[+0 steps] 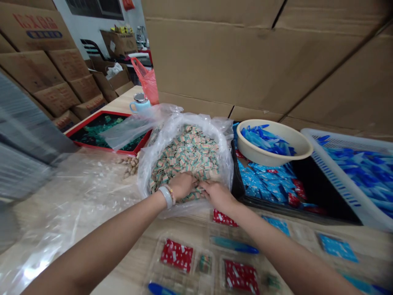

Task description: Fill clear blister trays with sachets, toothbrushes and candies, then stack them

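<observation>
Soft, rather dim light leaves glare on the clear plastic (pixel 72 200), with blur toward the edges.

On the carton (pixel 37 25) at my upper left I read red Chinese characters, the last two 食品, above a blue oval (pixel 44 34) whose white lettering is too blurred for me. Print on the box (pixel 121 44) farther back is too small to read.

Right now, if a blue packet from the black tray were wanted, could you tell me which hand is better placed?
Probably the right hand, nearer the black tray of blue packets. The left hand lies farther away, and both hands touch the small packets in the clear bag.
</observation>
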